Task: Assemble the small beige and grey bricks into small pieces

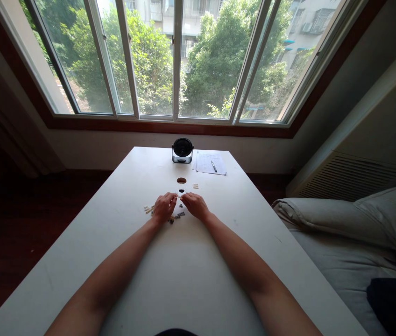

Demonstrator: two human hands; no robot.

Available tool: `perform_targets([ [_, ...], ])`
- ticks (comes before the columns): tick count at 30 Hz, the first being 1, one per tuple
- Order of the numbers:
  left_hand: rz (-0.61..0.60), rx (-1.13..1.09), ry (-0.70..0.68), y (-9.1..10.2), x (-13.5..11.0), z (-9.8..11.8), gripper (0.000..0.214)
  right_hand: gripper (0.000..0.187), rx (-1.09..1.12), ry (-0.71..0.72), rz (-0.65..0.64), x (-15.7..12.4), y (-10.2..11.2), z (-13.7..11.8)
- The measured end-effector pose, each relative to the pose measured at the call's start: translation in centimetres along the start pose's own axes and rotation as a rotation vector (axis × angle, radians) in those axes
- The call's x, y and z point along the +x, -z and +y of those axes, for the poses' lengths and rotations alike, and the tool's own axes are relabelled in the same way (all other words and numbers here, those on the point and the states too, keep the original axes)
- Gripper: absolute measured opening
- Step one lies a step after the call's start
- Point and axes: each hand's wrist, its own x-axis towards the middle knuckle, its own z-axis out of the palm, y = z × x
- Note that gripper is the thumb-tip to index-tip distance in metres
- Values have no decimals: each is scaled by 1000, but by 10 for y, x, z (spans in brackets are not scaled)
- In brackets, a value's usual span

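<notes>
Grip: left hand [164,206] and right hand [195,205] pinching small white piece [181,191], dark oval centre
Bits: tan pieces [146,209], dark pieces [181,213], small
Table [243,242]: smooth, white

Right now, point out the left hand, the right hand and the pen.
Left hand [164,206], head view: back of hand.
Right hand [195,206], head view: back of hand.
Pen [214,166], head view: barrel's middle.

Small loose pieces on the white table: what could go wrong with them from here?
The dark pieces lie loose beside the left hand, so it might brush and scatter them. Farther ahead there is what looks like a hole in the table; a piece pushed that way could perhaps drop in.
</notes>
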Motion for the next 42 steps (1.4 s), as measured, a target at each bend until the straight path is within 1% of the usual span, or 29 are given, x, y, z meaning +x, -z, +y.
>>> perform_targets([
  [7, 1, -4, -7, 1, 0, 0, 23, 24, -22, -4, -36, 0, -1, 0],
  [12, -12, 12, -8, 0, -1, 0, 25, 21, 6, -9, -22, 0, -1, 0],
  [17, 1, 16, -5, 0, -1, 1, 24, 17, 19, 1, -12, -1, -2, 1],
  [32, 3, -7, -15, -1, -1, -1, 22, 16, -5, 7, -39, -1, -4, 3],
  [42, -29, -5, -31, 0, 0, -4, 26, 15, -1, -7, -45, -2, -4, 3],
])
